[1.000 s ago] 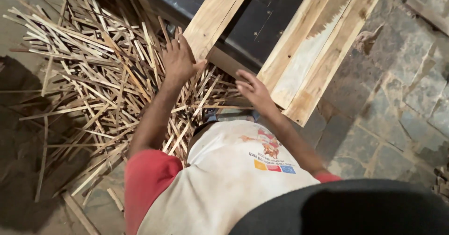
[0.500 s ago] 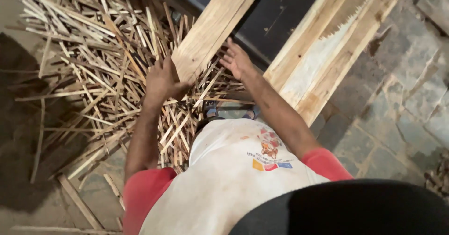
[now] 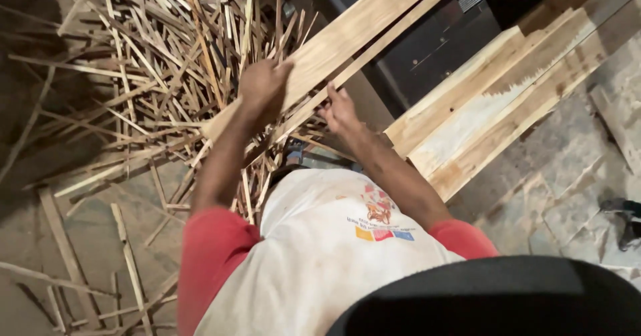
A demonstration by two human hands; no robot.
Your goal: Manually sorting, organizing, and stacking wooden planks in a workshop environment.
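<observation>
While a wide heap of thin wood offcuts (image 3: 153, 82) sprawls over the floor (image 3: 561, 182) across the upper left of the frame, a long pale plank (image 3: 347, 39) runs on a slant from the top edge, right of centre, down to the middle, its lower end lying over the heap. To the right of it, a stack of broader boards (image 3: 494, 115) slopes the same way, from the upper right corner toward the centre, and between plank and stack sits a dark metal machine body (image 3: 434, 49). Stone paving shows under the stack at the right edge. Along the bottom of the frame is the person's white shirt with red sleeves (image 3: 320, 256).

Both arms reach up from there to the plank's lower end. The left hand (image 3: 264, 82) sits at the plank's left edge, fingers curled over it in a closed grip on the wood. The right hand (image 3: 340, 109) meets the plank's right edge just below, fingers spread and pressed against the edge; whether that grip closes round the board I cannot tell. A few loose slats (image 3: 127, 256) lie apart at the lower left.
</observation>
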